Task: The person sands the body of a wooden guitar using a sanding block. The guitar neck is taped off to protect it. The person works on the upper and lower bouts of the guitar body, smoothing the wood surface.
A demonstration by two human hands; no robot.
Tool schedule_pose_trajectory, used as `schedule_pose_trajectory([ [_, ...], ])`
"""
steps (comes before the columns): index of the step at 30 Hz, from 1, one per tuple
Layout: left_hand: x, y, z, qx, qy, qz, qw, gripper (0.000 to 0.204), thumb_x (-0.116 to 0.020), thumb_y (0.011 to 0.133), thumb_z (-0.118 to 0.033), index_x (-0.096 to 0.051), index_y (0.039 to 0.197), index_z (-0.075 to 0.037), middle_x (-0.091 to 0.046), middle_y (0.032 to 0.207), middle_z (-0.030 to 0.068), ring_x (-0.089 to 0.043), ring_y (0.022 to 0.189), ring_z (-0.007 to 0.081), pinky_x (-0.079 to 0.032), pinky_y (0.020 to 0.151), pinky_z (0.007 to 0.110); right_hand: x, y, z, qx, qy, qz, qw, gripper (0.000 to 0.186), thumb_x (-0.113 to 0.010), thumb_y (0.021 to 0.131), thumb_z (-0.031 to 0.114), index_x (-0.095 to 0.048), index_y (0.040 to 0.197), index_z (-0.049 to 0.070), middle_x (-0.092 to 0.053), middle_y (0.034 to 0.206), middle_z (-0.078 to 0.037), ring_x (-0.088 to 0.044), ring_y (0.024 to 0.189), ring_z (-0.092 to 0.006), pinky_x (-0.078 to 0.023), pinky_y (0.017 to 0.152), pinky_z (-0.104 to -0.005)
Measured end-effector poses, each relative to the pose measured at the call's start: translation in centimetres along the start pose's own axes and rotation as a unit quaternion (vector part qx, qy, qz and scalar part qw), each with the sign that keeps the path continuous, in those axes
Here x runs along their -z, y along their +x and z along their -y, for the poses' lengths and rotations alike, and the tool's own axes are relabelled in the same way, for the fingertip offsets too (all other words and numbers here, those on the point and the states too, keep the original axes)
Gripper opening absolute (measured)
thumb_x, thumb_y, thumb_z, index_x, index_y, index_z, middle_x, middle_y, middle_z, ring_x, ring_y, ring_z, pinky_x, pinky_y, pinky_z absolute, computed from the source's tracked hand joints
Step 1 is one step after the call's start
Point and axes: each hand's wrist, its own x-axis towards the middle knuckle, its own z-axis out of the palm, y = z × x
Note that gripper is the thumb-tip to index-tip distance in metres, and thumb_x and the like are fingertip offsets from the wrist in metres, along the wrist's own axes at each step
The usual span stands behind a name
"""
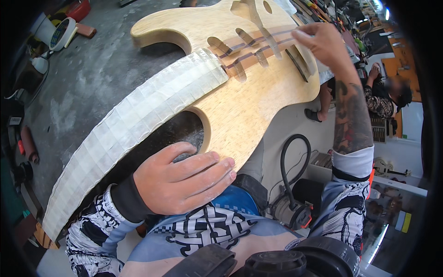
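Observation:
A bare-wood electric guitar body lies across the work table, with routed slots and dark stripes down its middle. Its neck is wrapped in pale tape and reaches toward the lower left. My left hand, dusty at the fingers, grips the near horn, its fingers over the edge and its thumb by the cutaway. At the body's far right end is my right hand, thumb and fingers drawn together over the striped wood. Whatever those fingertips may hold is hidden or too small to make out.
The grey table is dusty. A white tub and a reddish block sit at its far left. A vacuum-like machine with a black hose stands on the floor below. Another person is at the right.

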Motion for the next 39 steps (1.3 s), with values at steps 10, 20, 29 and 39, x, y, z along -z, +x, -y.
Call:
schedule_pose_trajectory([
  [10, -0.3, 0.1, 0.1, -0.017, 0.014, 0.000, 1.000, 0.032, -0.077, 0.079, -0.010, -0.073, 0.111, -0.009, -0.072, 0.112, 0.0040, -0.062, 0.100, 0.0205, -0.053, 0.080, 0.034, -1.2, 5.7, -3.4, 0.087, -0.097, 0.012, 0.991, 0.044, -0.076, 0.076, 0.038, -0.076, 0.096, 0.000, -0.072, 0.091, -0.025, -0.070, 0.086, -0.0374, -0.055, 0.081, -0.0396],
  [20, -0.3, -0.1, 0.1, -0.026, 0.019, 0.026, 0.999, 0.038, -0.079, 0.074, -0.008, -0.072, 0.111, -0.008, -0.070, 0.114, 0.0074, -0.060, 0.100, 0.0239, -0.053, 0.080, 0.037, -1.1, -6.9, 2.0, 0.019, 0.175, -0.104, 0.979, 0.041, -0.068, 0.092, 0.021, -0.065, 0.124, -0.004, -0.069, 0.119, -0.023, -0.066, 0.114, -0.0278, -0.049, 0.098, -0.0354],
  [29, -0.5, 0.4, 0.1, -0.028, 0.021, 0.032, 0.999, 0.043, -0.082, 0.069, -0.008, -0.071, 0.111, -0.008, -0.068, 0.115, 0.0094, -0.059, 0.102, 0.0279, -0.053, 0.081, 0.040, -5.0, -11.6, 1.1, 0.005, 0.142, -0.137, 0.980, 0.035, -0.065, 0.096, 0.027, -0.069, 0.123, 0.007, -0.071, 0.121, -0.009, -0.065, 0.109, -0.0211, -0.047, 0.097, -0.0301],
  [39, -0.5, 0.3, 0.2, -0.029, 0.023, 0.048, 0.998, 0.042, -0.081, 0.070, -0.009, -0.071, 0.111, -0.008, -0.068, 0.116, 0.0091, -0.057, 0.103, 0.0273, -0.053, 0.081, 0.040, -4.0, -16.8, 4.2, 0.041, 0.083, -0.117, 0.989, 0.044, -0.074, 0.086, 0.020, -0.066, 0.128, 0.010, -0.066, 0.130, -0.008, -0.054, 0.120, -0.0311, -0.044, 0.103, -0.0381],
])
